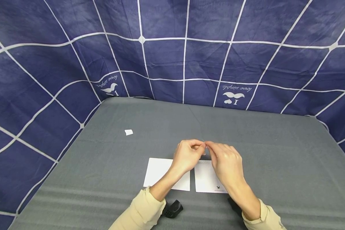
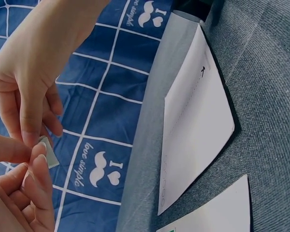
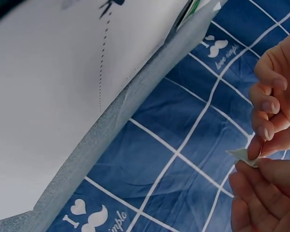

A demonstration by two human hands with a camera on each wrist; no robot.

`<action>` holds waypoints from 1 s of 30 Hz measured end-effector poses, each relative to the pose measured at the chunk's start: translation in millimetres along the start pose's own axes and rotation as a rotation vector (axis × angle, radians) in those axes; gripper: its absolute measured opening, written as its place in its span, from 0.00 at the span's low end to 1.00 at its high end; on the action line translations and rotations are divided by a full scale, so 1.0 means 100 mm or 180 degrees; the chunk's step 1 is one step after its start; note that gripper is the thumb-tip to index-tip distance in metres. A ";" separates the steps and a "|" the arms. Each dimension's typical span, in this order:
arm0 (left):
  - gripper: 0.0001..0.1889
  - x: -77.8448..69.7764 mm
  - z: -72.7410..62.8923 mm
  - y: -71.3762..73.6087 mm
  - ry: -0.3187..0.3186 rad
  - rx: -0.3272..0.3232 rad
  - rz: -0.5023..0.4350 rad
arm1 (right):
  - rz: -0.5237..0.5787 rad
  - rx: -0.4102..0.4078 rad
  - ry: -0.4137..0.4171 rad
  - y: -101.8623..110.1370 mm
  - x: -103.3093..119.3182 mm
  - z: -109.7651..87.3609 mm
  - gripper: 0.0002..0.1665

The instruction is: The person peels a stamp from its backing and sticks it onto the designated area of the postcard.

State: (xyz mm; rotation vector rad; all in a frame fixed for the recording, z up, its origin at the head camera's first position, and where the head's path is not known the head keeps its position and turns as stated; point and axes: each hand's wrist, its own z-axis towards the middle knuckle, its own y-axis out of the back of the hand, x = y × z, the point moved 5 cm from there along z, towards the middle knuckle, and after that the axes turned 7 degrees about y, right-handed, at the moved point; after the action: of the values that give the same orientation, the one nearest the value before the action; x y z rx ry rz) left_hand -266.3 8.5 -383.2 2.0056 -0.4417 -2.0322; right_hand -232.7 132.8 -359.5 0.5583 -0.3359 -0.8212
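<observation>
My left hand [image 1: 187,155] and right hand [image 1: 225,159] meet fingertip to fingertip above the two white cards. Between them is a small, thin, pale green slip [image 2: 51,155], pinched by the thumb and finger of each hand. The right wrist view shows a pointed corner of this slip [image 3: 238,154] sticking out past the fingertips; its exact kind cannot be told. Under the left forearm lies one white card [image 1: 157,169], partly covered. Beside it, the other white card [image 1: 205,179] bears a small black bird print and is partly hidden by the right hand.
A small white scrap of paper [image 1: 128,132] lies farther back on the left of the grey cloth-covered table [image 1: 103,159]. Behind stands a blue curtain [image 1: 166,60] with white grid lines. A black object [image 1: 173,209] shows near the left sleeve.
</observation>
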 end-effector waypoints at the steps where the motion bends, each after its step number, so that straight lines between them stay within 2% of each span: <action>1: 0.08 0.00 0.00 0.00 -0.0006 -0.0001 0.0002 | 0.0015 -0.0004 -0.0015 0.00 0.00 0.00 0.08; 18: 0.08 -0.03 0.00 0.00 -0.0113 0.0007 -0.0058 | 0.0131 0.0003 -0.0140 0.03 -0.05 0.03 0.08; 30: 0.08 -0.03 0.00 -0.01 -0.0075 0.0143 0.0121 | 0.0126 0.0066 -0.0194 0.02 -0.05 0.02 0.07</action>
State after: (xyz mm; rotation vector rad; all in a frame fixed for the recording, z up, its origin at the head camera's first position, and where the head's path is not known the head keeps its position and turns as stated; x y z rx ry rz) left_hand -266.0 10.0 -381.0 1.9851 -0.5307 -2.0426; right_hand -235.8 137.6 -356.9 0.5451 -0.4105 -0.7985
